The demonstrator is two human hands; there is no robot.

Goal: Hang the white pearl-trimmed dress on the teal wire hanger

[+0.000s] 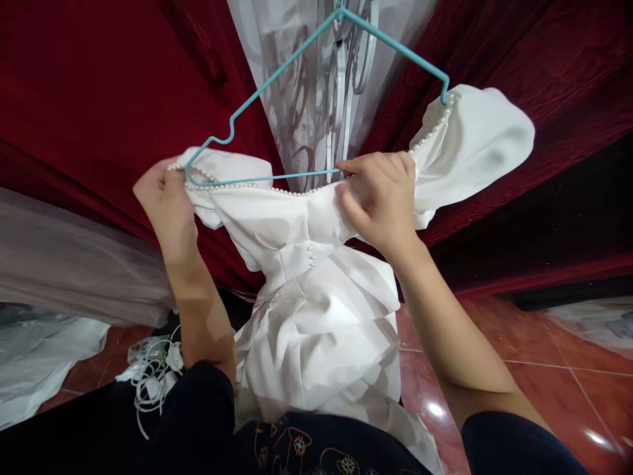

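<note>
A white dress (316, 330) with pearl-trimmed neckline and puffed sleeves hangs down the middle of the view. Above it is a light-blue hanger (395, 45); its right end reaches into the pearl edge of the right sleeve, and its lower left corner lies at the left sleeve's edge. My left hand (171, 204) is closed on the dress's left sleeve edge beside that corner. My right hand (383, 198) grips the top of the bodice, with fingertips at the hanger's lower bar and the thumb in front of the fabric.
Dark red curtains (99, 79) hang on both sides, with a white metal frame (337, 86) between them. White cables (151, 389) lie at the lower left. Pale sheer fabric (74, 264) spreads at the left. Red tiles (534, 336) cover the floor.
</note>
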